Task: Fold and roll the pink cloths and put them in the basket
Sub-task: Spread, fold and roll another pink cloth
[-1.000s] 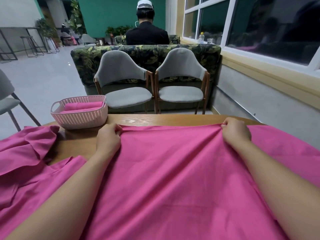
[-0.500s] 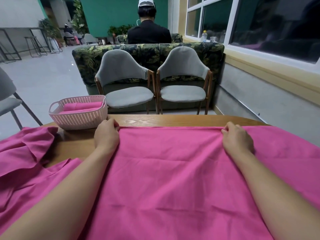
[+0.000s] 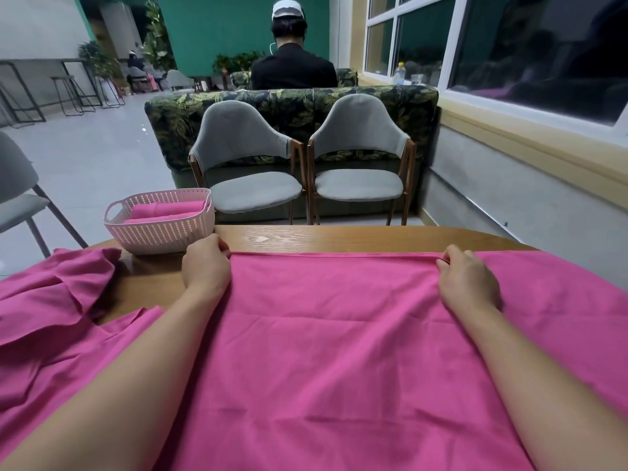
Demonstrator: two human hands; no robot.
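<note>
A large pink cloth lies spread flat over the wooden table, its far edge straight and taut. My left hand pinches that edge at its left corner. My right hand pinches the same edge further right. A pale pink perforated basket stands at the table's far left, just beyond my left hand, with rolled pink cloths inside. More pink cloth lies crumpled at the left.
Two grey chairs stand beyond the table's far edge, backed by a leaf-patterned sofa where a person sits facing away. Another grey chair is at the left. A wall with windows runs along the right.
The far edge of the cloth, bunched and lifted between my hands a second ago, now lies flat and straight on the table. Both hands have lowered and spread slightly apart.
</note>
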